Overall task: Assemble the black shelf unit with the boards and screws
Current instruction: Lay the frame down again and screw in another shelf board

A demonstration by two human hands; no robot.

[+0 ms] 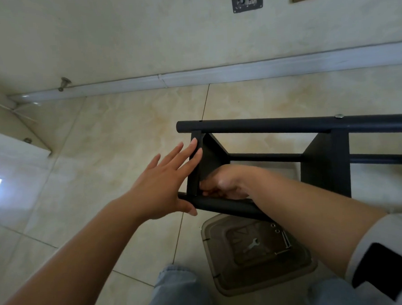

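My left fingers [190, 150] press flat, bracing the end board [197, 162]; my right hand [220, 186] curls behind it, contents hidden, probably seating a screw.

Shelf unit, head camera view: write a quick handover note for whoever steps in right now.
Left hand: open, fingertips pressing the end board.
Right hand: reaching inside the frame at that board's lower corner; grip hidden.
Shelf unit lies on its side on the floor, two boards between the tubes, one bolt head showing on the top tube.
Tray below holds a wrench and loose screws.
Left: fasten the end board.
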